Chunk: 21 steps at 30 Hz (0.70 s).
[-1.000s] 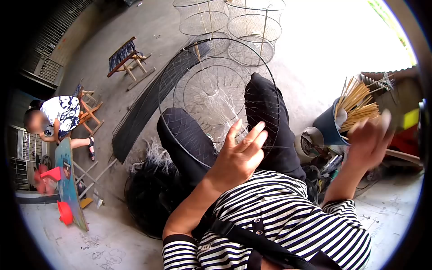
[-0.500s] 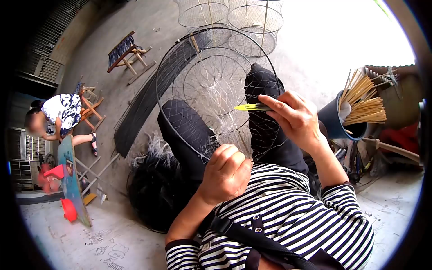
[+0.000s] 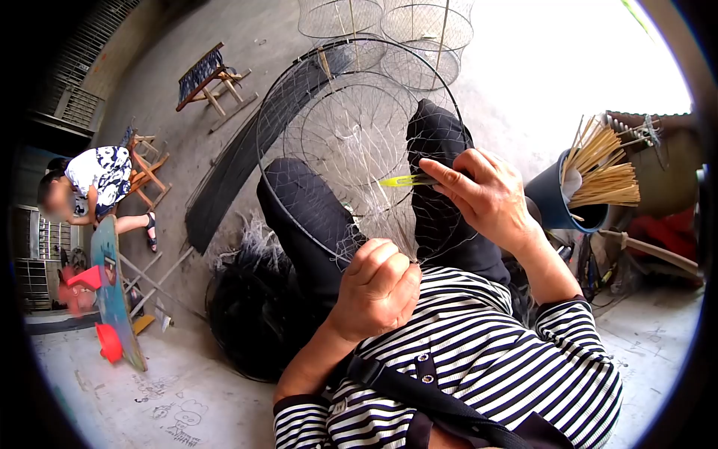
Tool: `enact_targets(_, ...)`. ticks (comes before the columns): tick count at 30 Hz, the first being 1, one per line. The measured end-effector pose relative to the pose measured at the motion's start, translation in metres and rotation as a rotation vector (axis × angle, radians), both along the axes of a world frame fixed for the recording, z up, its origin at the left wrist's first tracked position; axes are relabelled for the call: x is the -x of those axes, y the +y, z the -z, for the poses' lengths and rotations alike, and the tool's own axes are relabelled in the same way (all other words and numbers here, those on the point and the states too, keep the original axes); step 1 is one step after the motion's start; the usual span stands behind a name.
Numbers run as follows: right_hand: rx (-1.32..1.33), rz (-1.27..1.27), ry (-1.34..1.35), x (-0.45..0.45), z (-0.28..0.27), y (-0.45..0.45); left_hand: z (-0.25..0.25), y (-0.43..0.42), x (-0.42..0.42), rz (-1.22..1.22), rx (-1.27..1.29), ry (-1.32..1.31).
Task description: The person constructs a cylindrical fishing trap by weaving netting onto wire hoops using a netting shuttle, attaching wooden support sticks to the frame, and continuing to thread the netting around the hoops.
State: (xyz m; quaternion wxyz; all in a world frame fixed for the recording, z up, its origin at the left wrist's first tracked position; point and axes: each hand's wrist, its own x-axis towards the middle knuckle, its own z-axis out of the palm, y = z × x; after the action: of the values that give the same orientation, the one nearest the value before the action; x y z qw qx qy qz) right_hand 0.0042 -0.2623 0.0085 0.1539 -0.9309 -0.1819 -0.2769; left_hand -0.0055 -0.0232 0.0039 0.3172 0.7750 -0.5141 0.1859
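A round net cage point(image 3: 359, 82), dark hoops strung with thin mesh, rests against my knees. My left hand point(image 3: 380, 288) is closed in a fist on the netting point(image 3: 351, 243) at its near edge; the gathered mesh inside the fist is hidden. Between the thumb and fingers of my right hand point(image 3: 486, 194) is a yellow-green netting needle point(image 3: 404, 181), its tip pointing left across the hoop opening. Pale loose strands point(image 3: 366, 153) run through the middle of the mesh, just beyond the needle's tip.
Right of me stands a dark bucket point(image 3: 546, 191) of thin wooden sticks point(image 3: 606, 168). More mesh cages point(image 3: 422, 30) stand ahead. A bundle of dark strands point(image 3: 232, 179) lies left, near a folding stool point(image 3: 206, 82). A seated person point(image 3: 93, 179) leans over a small board point(image 3: 112, 292).
My right hand has shifted slightly left with the needle, whose tip sits farther left over the mesh. My left hand keeps its hold in nearly the same place.
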Motion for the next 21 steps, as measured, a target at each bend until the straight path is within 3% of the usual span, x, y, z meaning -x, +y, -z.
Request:
enact_targets(9, 0.152, 0.040, -0.031, 0.012, -0.001, 0.006, -0.001, -0.002, 0.002, -0.005, -0.015, -0.001)
enact_targets(21, 0.110, 0.035, -0.041, 0.023, 0.006, 0.021, 0.000, -0.004, 0.002, -0.001, -0.012, 0.005)
